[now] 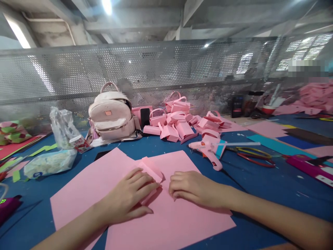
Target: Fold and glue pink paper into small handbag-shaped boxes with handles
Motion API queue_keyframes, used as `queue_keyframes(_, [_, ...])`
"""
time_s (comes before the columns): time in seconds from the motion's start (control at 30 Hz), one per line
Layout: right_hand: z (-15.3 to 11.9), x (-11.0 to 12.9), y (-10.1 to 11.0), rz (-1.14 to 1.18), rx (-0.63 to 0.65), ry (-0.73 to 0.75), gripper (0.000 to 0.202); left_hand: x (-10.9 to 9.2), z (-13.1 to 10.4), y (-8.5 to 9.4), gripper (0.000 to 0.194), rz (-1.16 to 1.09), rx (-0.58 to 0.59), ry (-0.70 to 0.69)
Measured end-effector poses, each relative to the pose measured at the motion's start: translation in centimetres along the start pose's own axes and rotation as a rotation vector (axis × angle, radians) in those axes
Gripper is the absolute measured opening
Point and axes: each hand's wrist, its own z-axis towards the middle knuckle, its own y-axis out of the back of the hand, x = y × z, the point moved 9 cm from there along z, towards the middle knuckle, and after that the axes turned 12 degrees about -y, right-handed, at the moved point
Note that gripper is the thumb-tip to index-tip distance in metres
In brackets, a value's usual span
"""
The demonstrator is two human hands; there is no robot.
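Observation:
Large pink sheets (169,222) lie overlapping on the blue table (262,205). On them, a small folded pink piece (152,169) is partly covered by my left hand (132,196), which rests over it with fingers spread. To its right, my right hand (194,187) lies on the sheet, fingers curled together and tips pointing down; whether anything is under them is hidden. A pink glue gun (208,151) with a clear stick sits beyond my right hand.
Behind stand a pale backpack (111,113) and a pile of pink paper baskets (179,119). Pliers (253,154) and a magenta tool (309,168) lie right. Plastic packages (50,163), green strips and a magenta device (9,208) are left. Mesh panel (161,73) stands behind.

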Motion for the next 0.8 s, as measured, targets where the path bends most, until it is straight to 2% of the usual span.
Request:
queue_keyframes(0.3, [0.2,-0.2,-1.1,-0.086,-0.052,-0.014,0.019,-0.2,0.0,0.2,0.051,0.002,-0.014,-0.013])
queue_keyframes(0.5, [0.1,-0.5,-1.0,0.002,-0.057,-0.032,0.018,-0.3,-0.3,0.2,0.052,0.005,0.02,-0.017])
queue_keyframes(0.8, [0.1,-0.7,-0.6,0.133,-0.055,-0.045,0.015,-0.4,-0.3,0.3,0.051,0.007,0.013,-0.013])
